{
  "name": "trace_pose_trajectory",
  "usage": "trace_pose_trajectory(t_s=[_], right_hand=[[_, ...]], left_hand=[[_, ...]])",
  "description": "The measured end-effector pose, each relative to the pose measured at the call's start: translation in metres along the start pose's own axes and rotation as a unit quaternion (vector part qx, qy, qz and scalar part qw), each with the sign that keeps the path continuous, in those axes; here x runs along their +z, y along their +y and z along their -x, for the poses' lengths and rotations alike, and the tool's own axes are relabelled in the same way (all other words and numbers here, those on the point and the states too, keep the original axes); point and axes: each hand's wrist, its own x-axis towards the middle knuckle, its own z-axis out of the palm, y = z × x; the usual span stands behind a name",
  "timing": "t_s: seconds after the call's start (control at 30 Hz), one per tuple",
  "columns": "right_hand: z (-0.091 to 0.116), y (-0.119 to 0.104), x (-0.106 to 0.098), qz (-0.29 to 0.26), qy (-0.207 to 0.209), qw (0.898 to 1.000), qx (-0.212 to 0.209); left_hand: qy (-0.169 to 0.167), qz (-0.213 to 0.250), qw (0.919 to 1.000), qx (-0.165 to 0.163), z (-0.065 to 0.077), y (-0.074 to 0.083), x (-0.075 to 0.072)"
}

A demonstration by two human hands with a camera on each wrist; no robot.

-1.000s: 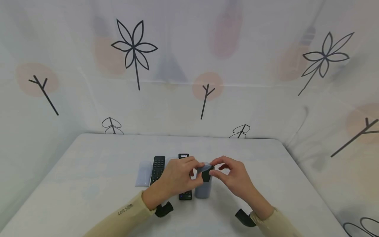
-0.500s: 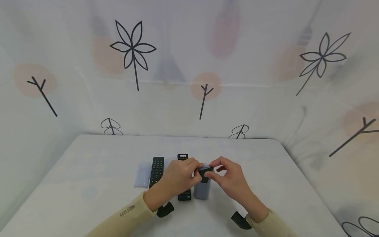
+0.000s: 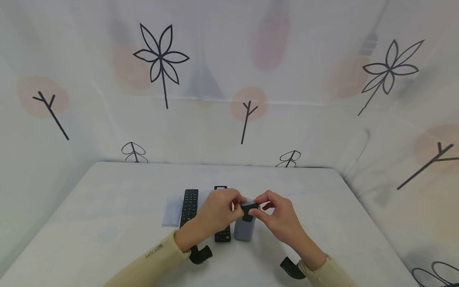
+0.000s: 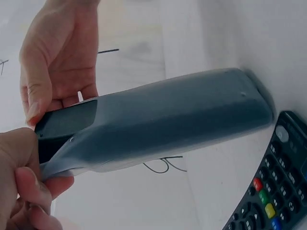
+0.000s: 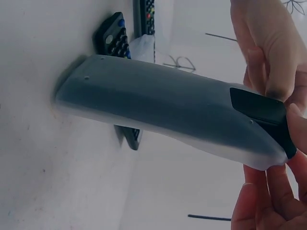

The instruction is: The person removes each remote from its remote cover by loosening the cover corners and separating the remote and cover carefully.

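A dark remote control (image 3: 248, 215) stands on its end inside a translucent bluish sleeve (image 3: 244, 232), its bare dark top showing at the sleeve's mouth. My left hand (image 3: 220, 208) pinches the sleeve's edge at the mouth's left corner. On the other side my right hand (image 3: 281, 217) pinches the upper end between thumb and fingers. In the left wrist view the sleeve (image 4: 177, 112) covers most of the remote, with its dark end (image 4: 67, 122) between both hands. Seen from the right wrist, the sleeve's lower end meets the table.
Left of the sleeve lie two black button remotes (image 3: 189, 205) (image 3: 223, 236), the nearer one partly behind my left hand. Beyond them a flat bluish sleeve (image 3: 173, 211) lies on the white table (image 3: 107, 239). Patterned cloth (image 3: 208, 131) hangs behind the table.
The bluish sleeve edge at the top has been drawn back a little and more of the remote's dark end shows. My right hand has shifted slightly left; both hands keep hold of the upper end.
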Motion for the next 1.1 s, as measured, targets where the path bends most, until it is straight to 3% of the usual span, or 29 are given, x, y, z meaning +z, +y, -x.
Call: trace_pose_trajectory(t_s=[0.2, 0.37, 0.67, 0.97, 1.1], right_hand=[[-0.001, 0.001, -0.001, -0.010, -0.010, 1.000, -0.008], [-0.002, 0.001, -0.002, -0.012, -0.018, 1.000, -0.001], [-0.002, 0.002, -0.004, -0.022, -0.024, 0.999, 0.013], [0.003, -0.004, -0.005, -0.041, -0.047, 0.997, 0.048], [0.004, -0.003, -0.004, -0.050, -0.045, 0.996, 0.052]], left_hand=[[-0.013, 0.091, 0.9914, -0.093, -0.002, -0.003, -0.001], [-0.036, 0.125, 0.9815, -0.140, -0.004, -0.004, -0.002], [-0.092, 0.165, 0.9660, -0.176, -0.014, -0.009, -0.007], [-0.145, 0.246, 0.9265, -0.245, -0.008, -0.021, -0.005], [-0.150, 0.261, 0.9239, -0.236, -0.004, -0.021, -0.006]])
